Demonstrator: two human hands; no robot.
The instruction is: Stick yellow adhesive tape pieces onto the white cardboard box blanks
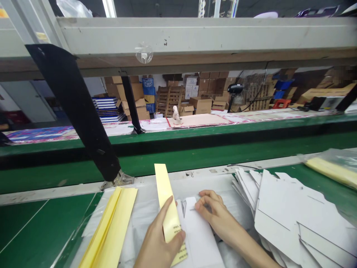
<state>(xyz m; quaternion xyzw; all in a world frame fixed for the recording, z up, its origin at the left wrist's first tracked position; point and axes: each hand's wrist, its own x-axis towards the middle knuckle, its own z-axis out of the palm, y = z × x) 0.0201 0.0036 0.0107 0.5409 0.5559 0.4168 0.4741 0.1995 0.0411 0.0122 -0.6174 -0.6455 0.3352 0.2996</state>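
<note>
My left hand (160, 238) is closed around a long yellow paper strip (167, 197) with small dark print near its lower end. The strip stands tilted, its upper end sticking up past my fingers. Right beside it lies a white folding carton (199, 238), partly behind the strip and my left hand. At the carton's far end my right hand (214, 212) pinches the edge by a small flap with thumb and forefinger. Further left, a stack of folded yellow strips (115, 227) rests on the white covering of the bench.
Flat white cartons (290, 208) are heaped at the right. A clear bag with yellow strips (331, 171) lies beyond them. A black-wrapped post (75, 111) rises at the left, and a shelf beam (195, 37) crosses overhead. Behind runs a green ledge (209, 156).
</note>
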